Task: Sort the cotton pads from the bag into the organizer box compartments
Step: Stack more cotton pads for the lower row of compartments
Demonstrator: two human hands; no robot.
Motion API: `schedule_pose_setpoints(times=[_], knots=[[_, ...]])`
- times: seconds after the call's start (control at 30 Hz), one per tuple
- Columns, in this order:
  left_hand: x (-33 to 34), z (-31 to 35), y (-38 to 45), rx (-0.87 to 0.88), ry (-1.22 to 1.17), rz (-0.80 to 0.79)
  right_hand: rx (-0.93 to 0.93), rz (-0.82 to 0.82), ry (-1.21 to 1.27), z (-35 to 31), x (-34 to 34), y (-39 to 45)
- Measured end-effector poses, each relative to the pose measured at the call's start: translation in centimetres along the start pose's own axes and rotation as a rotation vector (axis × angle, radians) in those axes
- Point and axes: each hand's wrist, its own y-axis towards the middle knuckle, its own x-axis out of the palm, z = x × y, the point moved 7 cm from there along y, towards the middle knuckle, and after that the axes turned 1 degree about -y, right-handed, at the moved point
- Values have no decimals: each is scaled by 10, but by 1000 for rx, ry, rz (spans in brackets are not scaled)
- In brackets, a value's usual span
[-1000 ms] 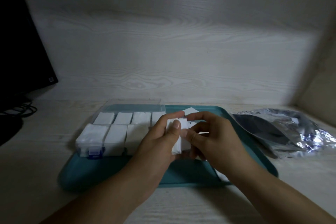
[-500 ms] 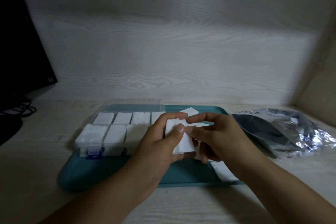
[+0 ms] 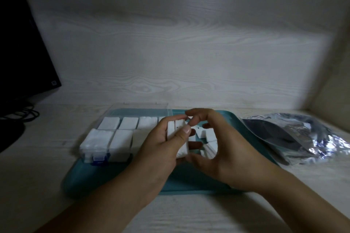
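Observation:
My left hand (image 3: 161, 149) grips a small upright stack of white cotton pads (image 3: 178, 136) over the teal tray (image 3: 189, 185). My right hand (image 3: 231, 149) arches around the same stack, its fingertips on the top edge and its thumb under the bottom edge. Several loose cotton pads (image 3: 210, 136) lie on the tray behind my right hand. To the left on the tray stands the clear organizer box (image 3: 86, 154) with a blue latch, lid open at the back, its visible compartments packed with white pads. The silver foil bag (image 3: 303, 138) lies open at the right.
A dark monitor (image 3: 20, 47) and black cables (image 3: 24, 115) occupy the left side. A pale wood-grain wall stands close behind the tray, and another wall closes in at the far right. The tray's near edge sits just past my forearms.
My right hand has opened from a pinch at the stack's side into an arch spanning its top and bottom. The stack in my left hand stands more upright.

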Motion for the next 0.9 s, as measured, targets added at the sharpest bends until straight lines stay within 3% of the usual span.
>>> schedule_pose_setpoints(times=[0.33,0.9], knots=[[8,-9,-1,-113,-177,-63,7,-47,122,-2,15,0],[8,-11,-4,-112,-63,-61,-120,-9,7,-9,23,-3]])
